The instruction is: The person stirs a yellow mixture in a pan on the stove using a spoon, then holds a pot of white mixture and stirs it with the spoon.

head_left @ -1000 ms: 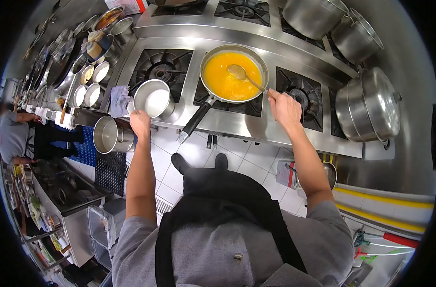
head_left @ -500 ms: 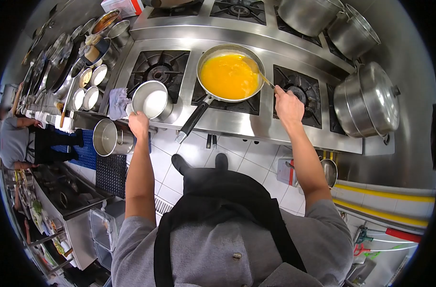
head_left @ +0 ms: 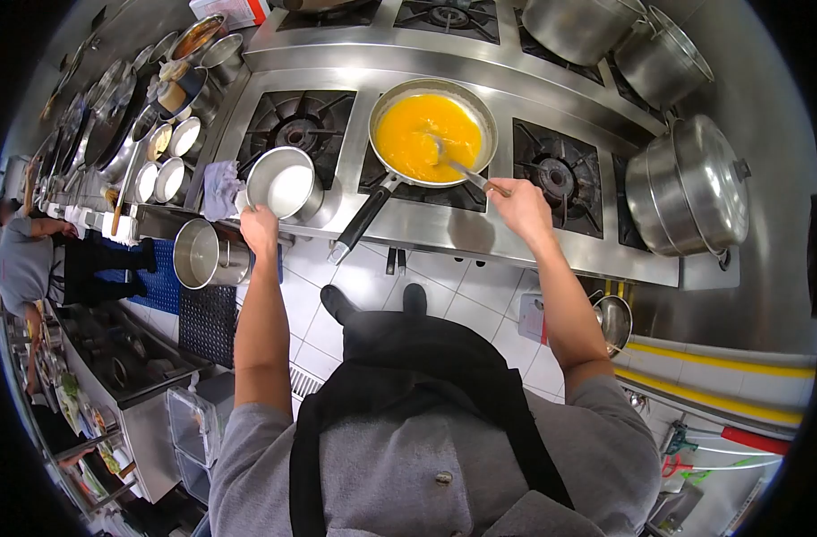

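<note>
A frying pan (head_left: 487,143) with a black handle (head_left: 365,219) rests on the middle front burner, holding an orange-yellow liquid (head_left: 408,134). My right hand (head_left: 523,209) is closed around the handle of a metal spoon (head_left: 462,171), whose bowl end dips into the liquid near the pan's middle. To the left, my left hand (head_left: 260,229) is closed at the near side of a metal saucepan (head_left: 311,199) with something white (head_left: 292,190) inside; its handle is mostly covered by the fingers. A greyish-purple cloth (head_left: 222,191) lies against the saucepan's left side.
Burners flank the pan: left (head_left: 298,134) and right (head_left: 556,174). A lidded pot (head_left: 686,192) stands at the right end, with tall pots (head_left: 574,31) behind. Small tubs (head_left: 170,181) line the left counter. An empty pot (head_left: 198,255) sits below it. Another person (head_left: 32,255) stands far left.
My right hand has moved left and slightly nearer to me, sweeping the spoon from the pan's right side to its middle. The left hand and saucepan stay nearly in place.
</note>
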Motion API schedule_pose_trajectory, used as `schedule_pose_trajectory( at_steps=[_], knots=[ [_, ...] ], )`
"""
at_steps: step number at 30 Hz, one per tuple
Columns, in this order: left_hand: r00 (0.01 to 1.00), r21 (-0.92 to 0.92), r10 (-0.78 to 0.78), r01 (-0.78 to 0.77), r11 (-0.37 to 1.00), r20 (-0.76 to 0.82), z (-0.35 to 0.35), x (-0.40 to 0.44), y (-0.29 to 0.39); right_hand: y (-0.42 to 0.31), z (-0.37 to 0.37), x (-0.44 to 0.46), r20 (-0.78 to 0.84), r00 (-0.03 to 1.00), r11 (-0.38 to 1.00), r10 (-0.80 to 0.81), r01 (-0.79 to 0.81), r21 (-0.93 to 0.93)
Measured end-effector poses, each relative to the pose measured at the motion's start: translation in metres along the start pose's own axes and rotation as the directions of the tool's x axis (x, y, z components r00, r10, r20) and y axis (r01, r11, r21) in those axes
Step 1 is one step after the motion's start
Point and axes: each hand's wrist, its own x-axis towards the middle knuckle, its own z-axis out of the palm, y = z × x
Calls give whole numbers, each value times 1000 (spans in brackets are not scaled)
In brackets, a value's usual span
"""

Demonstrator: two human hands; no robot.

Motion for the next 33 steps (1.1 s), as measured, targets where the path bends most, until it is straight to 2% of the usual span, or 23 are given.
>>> schedule_pose_trajectory(
  at_steps=[2, 6, 12, 14, 15, 18, 19, 22, 25, 30, 33],
  knots=[
    [998, 51, 52, -51, 997, -28, 0, 1, 0, -3, 9, 0, 24, 999, 1000, -22, 21, 15],
    [998, 57, 54, -52, 997, -38, -3, -4, 4, -12, 7, -8, 11, 997, 997, -81, 81, 18],
    [998, 61, 48, -45, 997, -39, 1, 1, 0, -18, -20, -17, -5, 991, 974, -135, 132, -185],
    [1000, 64, -2, 2, 998, 5, 2, 4, -3, -18, -36, -21, -7, 960, 932, -279, 270, -240],
    [1000, 64, -2, 2, 998, 7, 1, 5, -3, -19, -43, -22, -6, 961, 933, -278, 268, -241],
    [1000, 70, 10, -11, 997, 15, 3, 6, -5, -20, -63, -18, -16, 914, 844, -406, 368, -389],
    [1000, 46, 6, -6, 999, 17, 5, 8, -8, -20, -68, -16, -15, 914, 844, -405, 368, -389],
    [1000, 24, -10, 9, 1000, 7, 5, 8, -8, -21, -79, -6, -42, 881, 751, -471, 376, -543],
    [1000, 23, -18, 18, 1000, 4, 2, 7, -5, -21, -81, 10, -67, 880, 738, -471, 352, -575],
    [1000, 52, 13, -13, 999, -1, 1, 4, -2, -7, -62, 47, -113, 879, 766, -464, 334, -549],
    [1000, 31, -28, 27, 999, 10, 3, 7, -4, 7, -42, 64, -137, 845, 749, -517, 369, -550]
  ],
)
